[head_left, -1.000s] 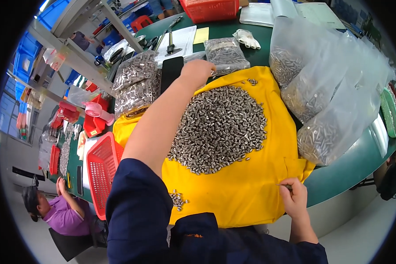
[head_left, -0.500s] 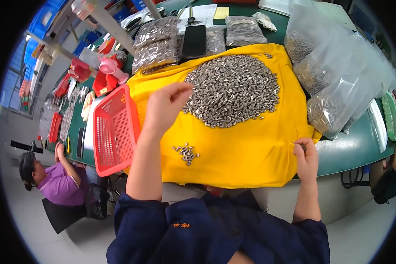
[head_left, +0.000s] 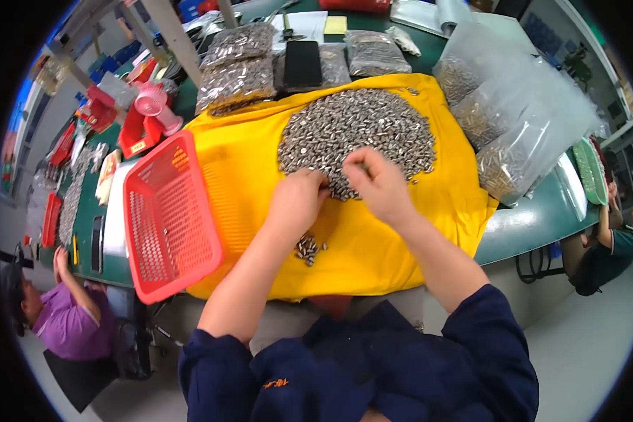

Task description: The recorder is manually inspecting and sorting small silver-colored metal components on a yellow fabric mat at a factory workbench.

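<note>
A broad heap of small silvery metal pins (head_left: 362,126) lies on a yellow cloth (head_left: 373,246). My left hand (head_left: 295,202) is at the heap's near left edge, its fingers curled together and their tips partly hidden. Just right of it, my right hand (head_left: 380,186) hovers over the near edge of the heap with thumb and fingers closed in a pinch, slightly blurred. What either hand holds, if anything, is too small to make out. Below my left hand sits a little cluster of the same pins (head_left: 307,248), partly covered by my wrist.
A red perforated basket (head_left: 132,235) stands at the cloth's left. Bags of parts (head_left: 235,77) and a black phone (head_left: 302,63) line the far side; large clear bags (head_left: 503,165) stand right. A co-worker in purple (head_left: 77,320) sits left; another person (head_left: 615,253) is far right.
My right hand has come from the cloth's right edge to the heap. My left hand has lowered toward the heap's near edge. The view has shifted slightly.
</note>
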The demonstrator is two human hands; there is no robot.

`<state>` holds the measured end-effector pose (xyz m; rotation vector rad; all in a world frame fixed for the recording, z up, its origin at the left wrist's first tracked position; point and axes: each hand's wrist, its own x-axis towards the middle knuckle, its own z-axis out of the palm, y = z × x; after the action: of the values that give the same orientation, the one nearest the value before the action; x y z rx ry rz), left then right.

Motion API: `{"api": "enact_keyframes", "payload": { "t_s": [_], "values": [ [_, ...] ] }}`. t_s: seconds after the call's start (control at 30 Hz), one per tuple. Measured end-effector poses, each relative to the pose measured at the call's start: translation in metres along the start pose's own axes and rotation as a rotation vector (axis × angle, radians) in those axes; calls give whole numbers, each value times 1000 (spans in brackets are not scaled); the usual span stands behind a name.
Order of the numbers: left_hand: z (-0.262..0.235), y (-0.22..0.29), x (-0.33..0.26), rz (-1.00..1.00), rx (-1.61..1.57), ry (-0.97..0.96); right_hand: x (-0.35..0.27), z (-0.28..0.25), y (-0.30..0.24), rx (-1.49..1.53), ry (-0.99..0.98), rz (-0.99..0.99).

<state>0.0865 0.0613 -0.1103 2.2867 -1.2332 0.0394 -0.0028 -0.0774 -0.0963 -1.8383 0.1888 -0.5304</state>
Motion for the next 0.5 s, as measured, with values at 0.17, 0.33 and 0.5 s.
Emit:
{"api": "enact_keyframes", "payload": {
  "t_s": [0.17, 0.33, 0.5],
  "values": [
    [0, 2, -8, -29, 24, -17, -3, 5, 7, -151, -99, -103],
    [-3, 8, -6, -40, 47, -19, 0, 3, 8, -190, -165, -112],
    [-6, -2, -4, -117, -212, 15, 0, 0, 6, -132, -158, -44]
  ]
}}
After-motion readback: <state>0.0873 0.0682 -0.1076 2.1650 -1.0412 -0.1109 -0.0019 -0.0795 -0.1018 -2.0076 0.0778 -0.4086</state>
